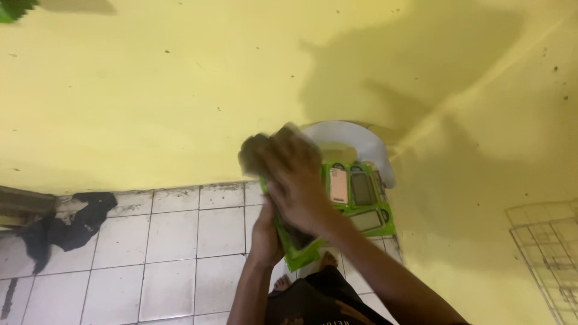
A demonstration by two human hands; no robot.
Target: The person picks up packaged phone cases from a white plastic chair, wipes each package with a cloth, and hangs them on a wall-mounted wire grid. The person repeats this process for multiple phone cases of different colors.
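My left hand (265,236) grips the lower edge of a green flat package (298,253) and holds it up over the tiled floor. My right hand (298,192) lies on top of that package with a brownish-grey cloth (271,150), blurred by motion, bunched under its fingers. Behind my hands, more green packages (360,191) showing phone-shaped pictures stand in the corner against a white plastic bag (361,141).
A yellow wall (180,90) fills the upper view and the right side. White floor tiles (174,241) run below, with a dark cloth (69,225) lying at the left. My bare feet (328,260) show beneath the package. A white wire rack (551,247) leans at the right.
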